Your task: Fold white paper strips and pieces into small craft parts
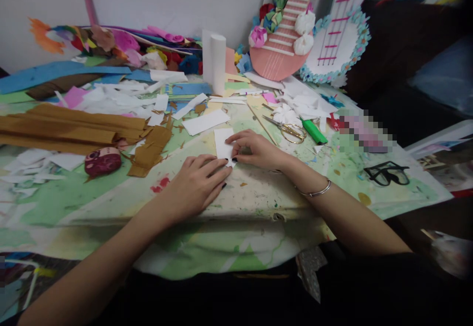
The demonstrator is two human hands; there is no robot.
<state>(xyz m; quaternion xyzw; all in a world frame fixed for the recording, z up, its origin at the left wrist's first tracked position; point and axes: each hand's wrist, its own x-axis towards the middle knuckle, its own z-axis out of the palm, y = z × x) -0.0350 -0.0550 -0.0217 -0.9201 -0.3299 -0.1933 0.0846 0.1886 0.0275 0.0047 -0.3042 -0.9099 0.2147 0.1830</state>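
Holding a white paper strip (222,141) on the tabletop (254,200) with left hand (201,178) flat at seven o'clock and right hand (256,150) at three, with thumb and forefinger apart, probably against slipping (clear of the scissors (283,127), farther out).

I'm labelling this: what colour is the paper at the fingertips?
The paper is white; head view.

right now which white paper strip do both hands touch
The white paper strip with the left hand and right hand on it; the other white strips lie farther off, untouched.
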